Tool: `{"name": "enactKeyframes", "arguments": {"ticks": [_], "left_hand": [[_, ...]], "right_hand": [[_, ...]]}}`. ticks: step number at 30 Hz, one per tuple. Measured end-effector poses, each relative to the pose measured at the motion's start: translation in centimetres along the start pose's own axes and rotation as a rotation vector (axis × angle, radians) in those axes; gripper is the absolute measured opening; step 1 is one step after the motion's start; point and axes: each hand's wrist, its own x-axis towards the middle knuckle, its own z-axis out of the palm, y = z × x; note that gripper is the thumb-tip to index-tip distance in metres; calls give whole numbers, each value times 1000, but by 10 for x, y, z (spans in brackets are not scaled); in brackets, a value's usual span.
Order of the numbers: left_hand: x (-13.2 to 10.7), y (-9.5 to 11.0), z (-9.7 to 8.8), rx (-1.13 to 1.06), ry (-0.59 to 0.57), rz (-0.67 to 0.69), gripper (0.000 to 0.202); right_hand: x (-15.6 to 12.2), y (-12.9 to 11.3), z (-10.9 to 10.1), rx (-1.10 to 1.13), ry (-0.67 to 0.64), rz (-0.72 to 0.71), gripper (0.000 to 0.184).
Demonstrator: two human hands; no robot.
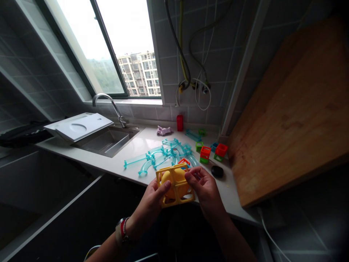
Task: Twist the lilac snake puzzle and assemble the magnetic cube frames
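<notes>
A yellow plastic toy piece [178, 186], a square frame with a rounded bowl shape in its middle, is held up in front of the counter's edge. My left hand [156, 198] grips its left side, thumb across the front. At its upper right side, my right hand [203, 189] is closed with the fingertips on the frame. Just behind it lies a red-orange piece [184, 161], partly hidden. Translucent teal track pieces [158, 155] spread over the counter beyond both hands. To the right of my right hand lies a black rounded object [217, 171].
Red and green cube frames [205, 154] stand right on the white counter [131, 160], with more stacked frames [220, 150] beside them. Behind are a red block [179, 123] and a lilac piece [164, 130]. A sink [109, 142] with faucet is left; a wooden board [294, 109] leans right.
</notes>
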Motion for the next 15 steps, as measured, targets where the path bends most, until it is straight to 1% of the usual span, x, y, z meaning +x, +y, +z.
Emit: {"name": "enactKeyframes", "arguments": {"ticks": [4,9,12,15], "left_hand": [[1,1,2,60,53,3,55],[3,0,0,104,49,-6,48],[3,1,0,96,47,-10,48],[2,2,-1,85,21,-31,48]], "right_hand": [[1,3,-1,-30,16,-13,41],[-1,1,-1,-31,-37,-30,50],[-1,-3,-3,-59,-86,-44,42],[-1,-5,-5,-93,-93,-68,36]]}}
